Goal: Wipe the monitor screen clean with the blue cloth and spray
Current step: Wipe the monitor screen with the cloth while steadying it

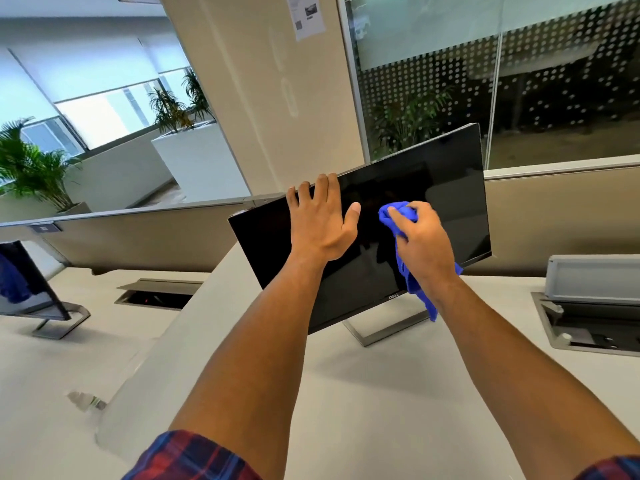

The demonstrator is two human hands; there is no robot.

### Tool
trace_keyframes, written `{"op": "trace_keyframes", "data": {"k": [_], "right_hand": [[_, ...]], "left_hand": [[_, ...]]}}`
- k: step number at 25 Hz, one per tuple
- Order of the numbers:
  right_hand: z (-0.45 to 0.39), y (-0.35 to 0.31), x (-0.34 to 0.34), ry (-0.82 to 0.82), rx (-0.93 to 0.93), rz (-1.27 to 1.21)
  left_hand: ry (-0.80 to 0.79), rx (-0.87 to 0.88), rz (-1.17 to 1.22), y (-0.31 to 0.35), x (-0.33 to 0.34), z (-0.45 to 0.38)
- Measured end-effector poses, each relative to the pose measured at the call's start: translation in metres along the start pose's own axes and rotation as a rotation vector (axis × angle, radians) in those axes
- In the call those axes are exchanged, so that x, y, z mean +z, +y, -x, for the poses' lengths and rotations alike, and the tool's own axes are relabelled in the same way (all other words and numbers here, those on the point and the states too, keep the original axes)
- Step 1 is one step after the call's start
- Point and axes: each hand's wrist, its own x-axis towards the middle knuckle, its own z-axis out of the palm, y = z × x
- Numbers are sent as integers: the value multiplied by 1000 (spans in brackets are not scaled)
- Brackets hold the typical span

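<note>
Two monitors were in view. The main monitor (pixel 433 188), dark and switched off, stood on the white desk (pixel 381 393) on a thin metal stand (pixel 377 332). A second monitor (pixel 27 285) sat at the far left, cut off by the frame edge. One blue cloth (pixel 403 263) showed, and two hands.

The left hand (pixel 320 221) lay flat on the screen, its four fingers (pixel 327 188) slightly spread and hooked over the top edge, the thumb held apart and pointing toward the cloth. The right hand (pixel 420 237) was closed around the bunched cloth, which was pressed against the glass just beyond its fingertips, beside the left thumb. A loose tail of cloth hung below the wrist, in front of the screen's lower edge.

The right palm hid most of the cloth, and both forearms covered the lower middle of the screen. Plaid cuffs (pixel 187 459) were cut off at the bottom. Near the left elbow a pale, clear object (pixel 86 400) lay on the desk; it was possibly the spray bottle, but it was too blurred to tell.

Two open cable hatches were set in the desks: one (pixel 156 294) left of the left fingers, one (pixel 588 306) well right of the right hand. A beige divider panel (pixel 145 237) ran behind the monitors, with a column (pixel 277 81), a glass wall (pixel 519 81) and three potted plants (pixel 31 168) beyond it.
</note>
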Motion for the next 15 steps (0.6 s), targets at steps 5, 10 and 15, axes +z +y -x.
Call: {"op": "trace_keyframes", "data": {"k": [5,10,15], "right_hand": [[-9,22,-8,0,-49,49],[-9,34,-14,-76,-248,106],[-15,47,-22,-10,-37,116]], "left_hand": [[-11,24,3,-4,4,-1],[8,19,13,-3,5,-1],[29,30,27,-4,7,-1]]}}
